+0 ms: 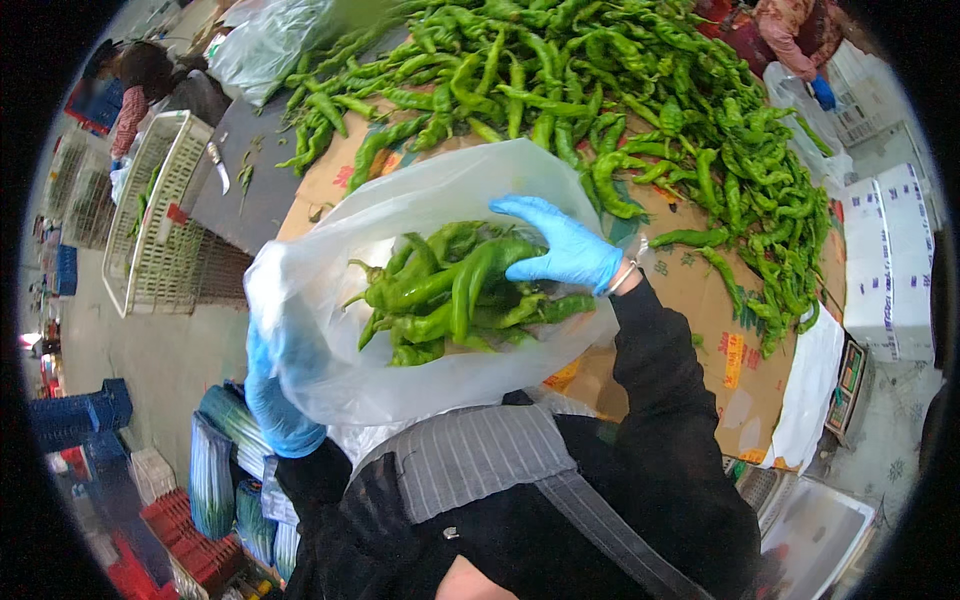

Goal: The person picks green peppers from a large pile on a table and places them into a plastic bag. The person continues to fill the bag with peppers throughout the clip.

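Note:
A translucent plastic bag [420,195] lies wide-mouthed before me, with several long green peppers [450,292] inside it. My left hand [281,397], in a blue glove, grips the bag's left side; the plastic covers its fingers. Over the right part of the bag's mouth is my right hand [562,247], also blue-gloved, its thumb and fingers spread apart beside the peppers. It holds nothing that I can see. Beyond the bag, a large heap of green peppers [570,97] spreads over cardboard [705,292] on the table.
A curved knife [217,166] lies on the dark tabletop [255,202] at left, near a plastic crate [161,225]. Wrapped leafy bundles [212,472] are low at left. A scale [847,390] stands at right. Other people work at the upper left [142,90] and upper right [795,37].

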The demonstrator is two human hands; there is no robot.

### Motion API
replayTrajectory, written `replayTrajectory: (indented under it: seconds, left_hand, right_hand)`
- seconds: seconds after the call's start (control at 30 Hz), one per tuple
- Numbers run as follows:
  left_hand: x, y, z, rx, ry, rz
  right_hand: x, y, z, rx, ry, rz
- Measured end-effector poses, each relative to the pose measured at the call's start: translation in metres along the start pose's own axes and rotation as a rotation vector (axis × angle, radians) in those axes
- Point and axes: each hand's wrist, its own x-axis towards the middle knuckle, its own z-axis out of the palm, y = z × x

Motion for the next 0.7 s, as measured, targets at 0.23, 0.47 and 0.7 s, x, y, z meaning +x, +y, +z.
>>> replayTrajectory:
  seconds: [0.23,0.47,0.7]
  left_hand:
    - [0.005,-0.009,-0.055,-0.036,-0.070,0.078]
    - [0.003,-0.008,-0.021,-0.148,0.042,0.067]
    - [0.004,-0.006,-0.017,-0.178,0.100,-0.003]
  right_hand:
    - [-0.041,0.025,-0.077,0.412,0.327,0.294]
    - [0.013,0.105,-0.055,-0.491,0.527,0.406]
    - [0.099,0.111,-0.034,-0.794,0.460,0.762]
